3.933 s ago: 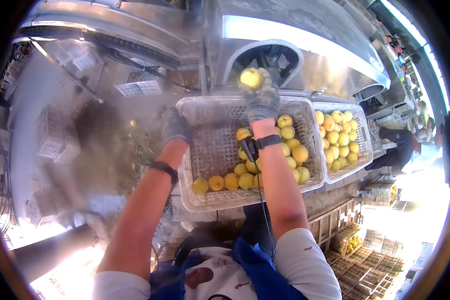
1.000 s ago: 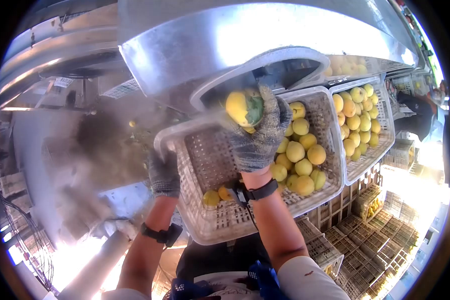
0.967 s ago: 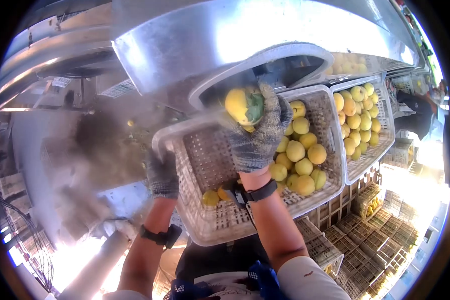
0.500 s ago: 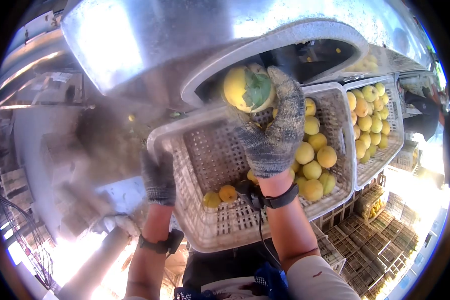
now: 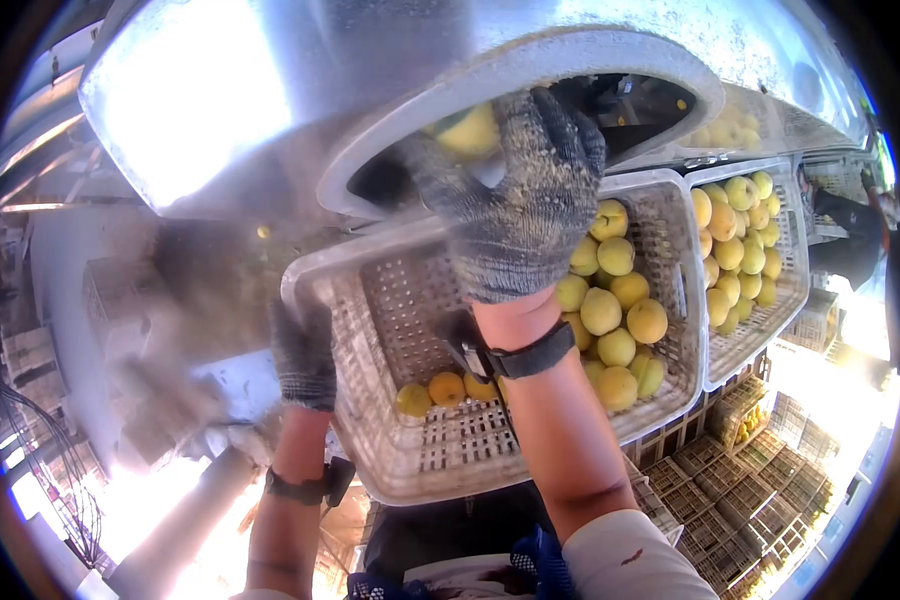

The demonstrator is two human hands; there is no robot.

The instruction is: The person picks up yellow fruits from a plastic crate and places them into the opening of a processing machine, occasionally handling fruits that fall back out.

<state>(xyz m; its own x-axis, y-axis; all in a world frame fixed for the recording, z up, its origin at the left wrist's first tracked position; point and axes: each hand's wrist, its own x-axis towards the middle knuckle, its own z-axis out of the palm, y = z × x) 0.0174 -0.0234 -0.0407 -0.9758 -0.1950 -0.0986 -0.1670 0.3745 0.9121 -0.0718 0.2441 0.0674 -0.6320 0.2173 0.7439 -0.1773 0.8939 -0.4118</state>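
My right hand [image 5: 518,190], in a grey knitted glove with a wrist strap, reaches up into the oval opening [image 5: 705,90] of a metal machine. A yellow peach [image 5: 467,132] is between its thumb and fingers, partly in the opening's shade. Below lies a pale plastic crate [image 5: 370,470] with perforated walls. Yellow peaches [image 5: 600,312] are heaped at its right side, and several more lie along its near left part. My left hand [image 5: 304,352], also gloved, is at the crate's left rim; its fingers are blurred, so their grip does not show.
The metal machine [image 5: 390,60] spans the top of the view. A second crate of peaches [image 5: 735,240] stands to the right. Stacked crates [image 5: 750,490] are at lower right. Cables [image 5: 70,480] hang at far left. Another person [image 5: 850,225] is at the right edge.
My right hand has moved up and slightly left with the peach, from in front of the opening into it. The green leaf-like patch on the peach is out of sight. My left hand stays by the rim.
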